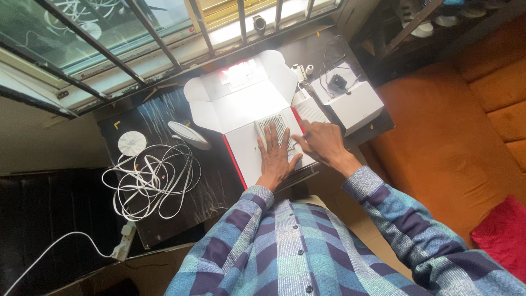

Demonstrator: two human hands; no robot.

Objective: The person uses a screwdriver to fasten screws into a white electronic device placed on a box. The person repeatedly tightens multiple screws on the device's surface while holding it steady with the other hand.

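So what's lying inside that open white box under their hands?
A flat white device with a slotted grille lies in the open white box. The left hand rests on it; the right hand covers its right edge, so that part is hidden.

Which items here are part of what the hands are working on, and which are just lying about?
In hand:
left hand flat on the white vented device
right hand at its edge
open white box

Lying about:
coiled white cable
round white disc
small white box
power strip
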